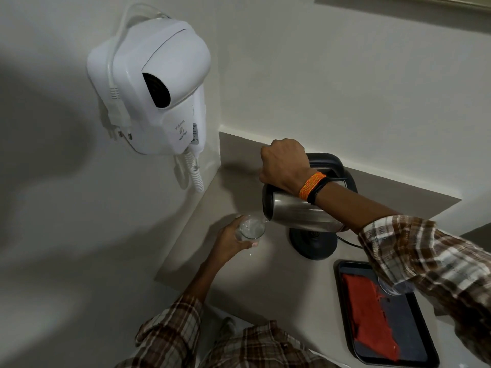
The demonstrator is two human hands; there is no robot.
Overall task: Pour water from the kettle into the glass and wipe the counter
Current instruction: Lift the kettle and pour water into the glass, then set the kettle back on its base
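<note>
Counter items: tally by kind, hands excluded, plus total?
Kettle: 1, tilted over the glass
Kettle base: 1
Glass: 2, one in the left hand, one on the tray, partly hidden by the sleeve
Tray: 1
Red cloth: 1
Total: 6

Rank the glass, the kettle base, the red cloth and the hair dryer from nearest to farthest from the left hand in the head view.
1. Glass: held in the left hand.
2. Kettle base: on the counter, just right of the hand.
3. Hair dryer and red cloth: dryer up on the wall, cloth on the tray at right. Too close to call.
</note>
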